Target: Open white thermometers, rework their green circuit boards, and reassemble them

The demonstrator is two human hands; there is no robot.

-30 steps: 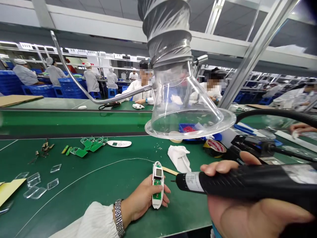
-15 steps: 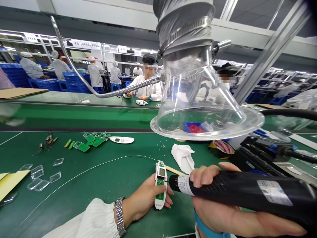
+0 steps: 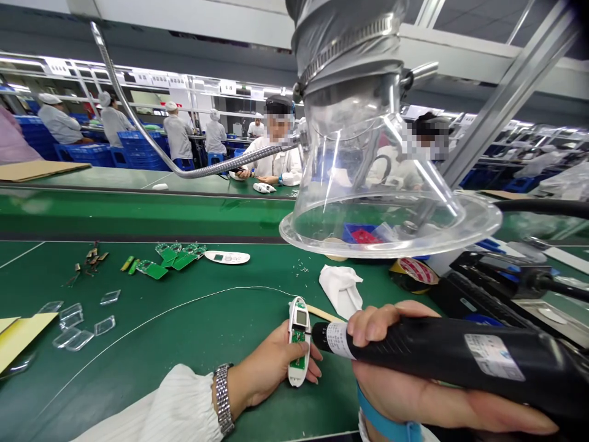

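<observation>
My left hand (image 3: 271, 362) is closed round a slim white device housing (image 3: 299, 371), held upright with its inner side showing. In it sit a green circuit board (image 3: 299, 353) and a small grey display (image 3: 301, 317). The thumb presses on the board. My right hand (image 3: 396, 380) grips a black electric screwdriver (image 3: 427, 347), lying nearly level and pointing left. Its tip meets the board just below the display; the exact contact point is too small to make out. A thin white wire (image 3: 184, 302) runs from the housing's top across the mat.
Loose green circuit boards (image 3: 184, 258), a white cover (image 3: 227, 257) and clear plastic lenses (image 3: 79, 339) lie on the left. Small screws (image 3: 302, 269) and a white cloth (image 3: 340, 288) lie ahead. A clear extraction hood (image 3: 381, 184) hangs low. A co-worker (image 3: 276, 159) sits opposite.
The screwdriver and my right hand have shifted slightly left, bringing the driver's nose closer to the housing. My left hand keeps its hold. The view has tilted a little.
</observation>
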